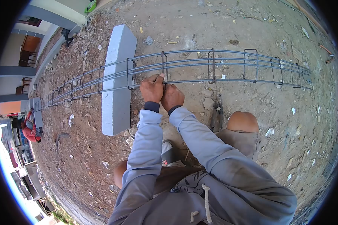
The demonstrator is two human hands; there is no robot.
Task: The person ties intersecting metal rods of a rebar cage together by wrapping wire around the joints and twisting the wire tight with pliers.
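A long rebar cage [191, 80], made of several bars with square stirrups [213, 65] spaced along it, runs across the view in front of me. My left hand [152, 90] is closed at the near lower bar, its thumb tip against a stirrup [164, 63]. Right beside it, my right hand [172, 96] has its fingers bent closed just under the same bar and stirrup joint. What the right fingers pinch is hidden. Beneath the cage, left of my hands, lies a pale grey block [116, 105] that holds it up off the ground.
At the far left end, a person in red [29, 130] crouches near another grey block [38, 112] under the cage. Rubble and litter cover the dirt ground [289, 131]. A building with chairs [23, 87] stands at the upper left. My knee [243, 122] is to the right.
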